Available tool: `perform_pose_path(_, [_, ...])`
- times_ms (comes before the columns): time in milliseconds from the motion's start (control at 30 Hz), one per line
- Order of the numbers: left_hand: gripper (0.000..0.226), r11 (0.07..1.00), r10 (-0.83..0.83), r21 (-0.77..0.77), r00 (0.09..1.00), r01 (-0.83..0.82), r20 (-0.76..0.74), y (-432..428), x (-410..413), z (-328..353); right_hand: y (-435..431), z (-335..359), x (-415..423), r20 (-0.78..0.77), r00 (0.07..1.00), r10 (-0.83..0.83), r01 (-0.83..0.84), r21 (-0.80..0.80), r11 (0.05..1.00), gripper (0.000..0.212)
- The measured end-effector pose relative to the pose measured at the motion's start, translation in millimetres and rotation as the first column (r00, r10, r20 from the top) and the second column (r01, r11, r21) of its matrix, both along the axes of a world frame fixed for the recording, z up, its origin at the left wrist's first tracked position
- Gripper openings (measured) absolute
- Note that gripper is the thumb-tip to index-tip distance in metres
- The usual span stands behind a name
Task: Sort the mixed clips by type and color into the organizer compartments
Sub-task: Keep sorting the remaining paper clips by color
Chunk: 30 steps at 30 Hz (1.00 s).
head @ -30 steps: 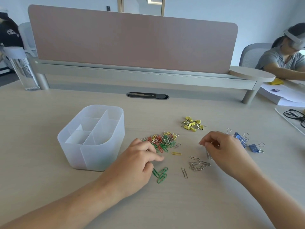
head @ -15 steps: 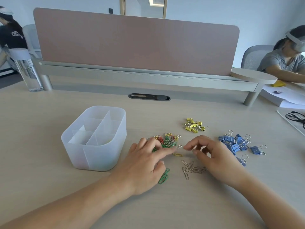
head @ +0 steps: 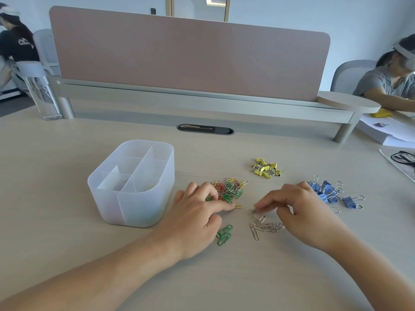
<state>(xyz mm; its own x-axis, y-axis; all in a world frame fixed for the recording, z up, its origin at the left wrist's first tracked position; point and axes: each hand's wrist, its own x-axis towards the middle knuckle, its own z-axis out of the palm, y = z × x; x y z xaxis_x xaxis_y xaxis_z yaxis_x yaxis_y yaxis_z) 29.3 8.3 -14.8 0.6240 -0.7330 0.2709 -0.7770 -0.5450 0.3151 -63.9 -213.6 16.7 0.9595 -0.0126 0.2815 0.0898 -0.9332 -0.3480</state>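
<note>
A translucent white organizer with several compartments stands left of centre. Beside it lies a mixed pile of coloured paper clips. My left hand rests palm down, its index fingertip touching a single yellow paper clip. Green paper clips lie just under that hand. My right hand hovers over a heap of silver paper clips, thumb and forefinger pinched near one small silver clip. Yellow binder clips and blue binder clips lie farther back and right.
A pink desk divider on a grey rail closes the back. A clear water bottle stands at far left. Papers and black glasses lie at the right edge. Two other people sit beyond the desk.
My right hand has come left from the blue binder clips to above the silver paper clips. My left index finger has slid out to the yellow clip.
</note>
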Motion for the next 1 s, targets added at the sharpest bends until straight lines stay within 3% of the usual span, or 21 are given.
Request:
perform_pose_path(200, [0.070, 0.999, -0.044, 0.013, 0.999, 0.044, 0.013, -2.5, -1.6, -0.4, 3.3, -1.1, -3.4, 0.018, 1.000, 0.018, -0.020, 0.175, 0.984, 0.059])
perform_pose_path(400, [0.074, 0.999, 0.044, -0.027, 0.999, -0.043, 0.022, 0.0, 0.8, -1.4, 6.4, -14.6, 4.4, -0.025, 0.994, 0.102, -0.104, -0.065, 0.992, 0.070])
perform_pose_path(600, [0.076, 0.997, 0.074, 0.024, 0.995, -0.076, 0.072, 1.5, 2.5, -4.4, -10.5, -16.6, 11.1, 0.072, 0.980, -0.187, 0.194, -0.091, 0.977, 0.055])
perform_pose_path(767, [0.072, 0.999, 0.038, 0.027, 0.995, -0.041, 0.094, -1.4, -2.0, 1.9, 1.6, -17.5, 11.2, 0.061, 0.998, -0.028, 0.037, -0.150, 0.988, 0.059])
perform_pose_path(900, [0.072, 0.998, 0.053, 0.023, 0.993, -0.056, 0.101, -1.0, -1.3, 2.2, 8.2, -18.8, 12.1, -0.075, 0.997, -0.035, 0.011, -0.292, 0.956, 0.070])
perform_pose_path(1000, [0.075, 0.996, 0.067, 0.052, 0.993, -0.073, 0.102, -2.7, -1.2, -0.5, 6.4, -20.8, 12.7, -0.116, 0.992, -0.048, 0.011, -0.304, 0.953, 0.074])
